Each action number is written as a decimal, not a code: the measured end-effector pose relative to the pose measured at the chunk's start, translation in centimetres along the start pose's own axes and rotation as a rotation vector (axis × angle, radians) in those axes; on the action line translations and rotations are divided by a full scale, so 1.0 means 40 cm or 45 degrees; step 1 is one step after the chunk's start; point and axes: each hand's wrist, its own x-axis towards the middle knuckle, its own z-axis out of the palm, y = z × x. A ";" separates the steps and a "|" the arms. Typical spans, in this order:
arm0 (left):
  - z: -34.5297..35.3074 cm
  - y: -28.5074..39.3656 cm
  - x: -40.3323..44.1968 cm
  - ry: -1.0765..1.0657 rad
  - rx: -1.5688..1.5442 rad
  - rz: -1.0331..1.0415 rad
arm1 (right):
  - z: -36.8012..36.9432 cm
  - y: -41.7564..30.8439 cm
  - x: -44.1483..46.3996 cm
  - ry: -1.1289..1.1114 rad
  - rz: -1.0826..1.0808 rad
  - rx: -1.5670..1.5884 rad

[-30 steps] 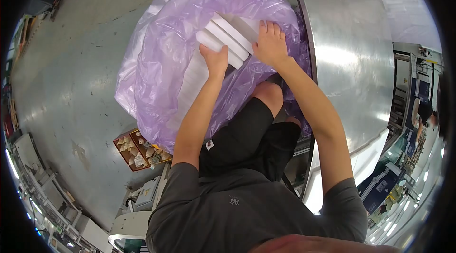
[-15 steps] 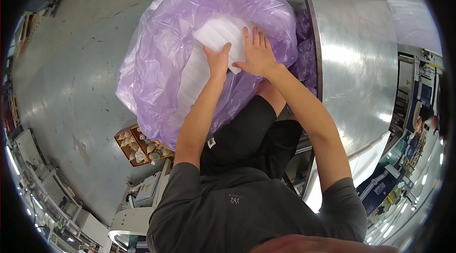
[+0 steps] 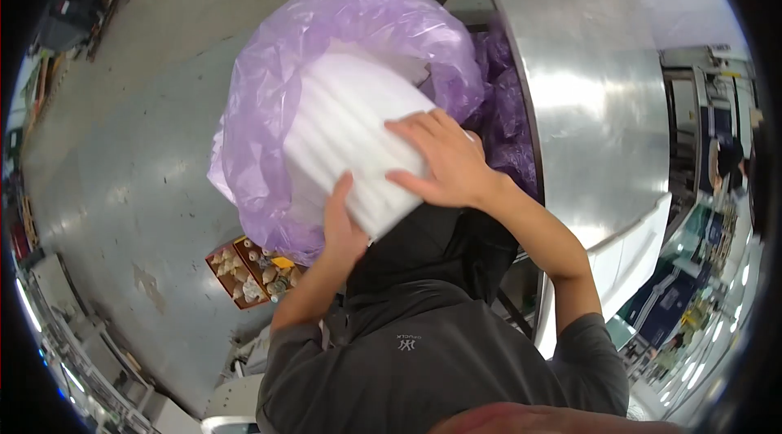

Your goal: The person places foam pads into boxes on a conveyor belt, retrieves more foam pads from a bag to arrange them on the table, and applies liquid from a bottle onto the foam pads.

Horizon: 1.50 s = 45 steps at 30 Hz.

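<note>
A bundle of white, foam-like sheets (image 3: 350,124) lies tilted at the mouth of a purple plastic bag (image 3: 265,100). Its near end reaches out over my lap, while the far end stays inside the bag. My left hand (image 3: 343,220) grips the near left corner, thumb on top and the other fingers hidden underneath. On the right edge, my right hand (image 3: 450,163) holds the bundle with thumb and forefinger over its upper face; some of its fingers are out of sight. Motion blurs the white surface a little.
A metal-topped table (image 3: 595,100) stands at my right, with more purple plastic (image 3: 509,108) below its edge. White sheets (image 3: 631,259) lie at its near end. A divided box (image 3: 244,271) of cone-shaped items sits on the floor at left.
Both hands have drawn closer to my body, and the white bundle has come toward me, partly out of the bag. My right hand went from spread flat to gripping the bundle's edge.
</note>
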 end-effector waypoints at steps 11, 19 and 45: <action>0.032 -0.181 -0.167 -0.748 0.511 -0.588 | -0.262 -0.227 -0.409 0.354 0.251 -0.376; 0.255 -0.273 0.262 -1.045 0.902 -0.615 | -0.011 0.206 -0.400 1.039 0.764 -0.479; 0.004 0.000 0.229 -0.671 1.228 -0.398 | -0.181 0.756 -0.686 0.640 1.422 -1.433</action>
